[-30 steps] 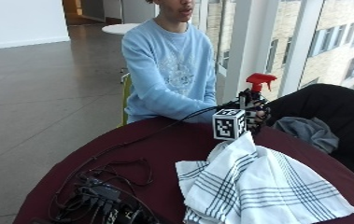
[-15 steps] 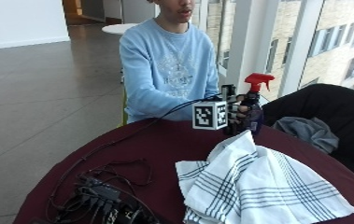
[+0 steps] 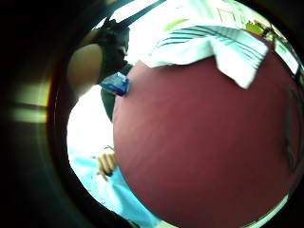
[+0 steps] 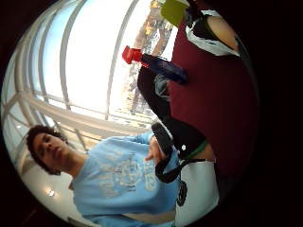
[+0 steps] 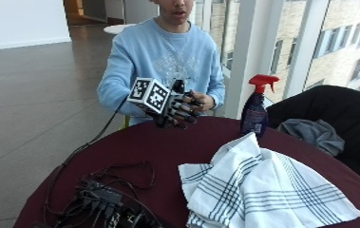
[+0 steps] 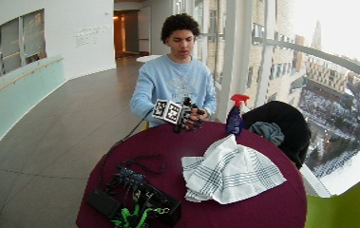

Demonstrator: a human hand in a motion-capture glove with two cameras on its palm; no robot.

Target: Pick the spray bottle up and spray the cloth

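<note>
Spray bottle of dark blue plastic with a red trigger head [image 5: 256, 107] stood upright on the dark red round table [image 5: 167, 152], near its far edge and untouched, so nothing of the task looked done: the pick-up and the spraying both appeared to be left. It had a narrow neck under the red nozzle and a label on its body, and in the thumb-side palm view it showed apart from the hand, with bare tabletop between. The white cloth with dark grid stripes [image 5: 261, 190] lay crumpled on the table just in front of the bottle, one peaked fold reaching up close to the bottle's base; whether it was wet could not be told. The black-gloved right hand [image 5: 176, 110] hovered above the table's far side, well apart from the bottle, its fingers loosely curled and holding nothing. The person's bare left hand [image 5: 203, 101] rested just behind it. A tangle of black cables and boxes [image 5: 103, 199] sat at the table's near edge.
</note>
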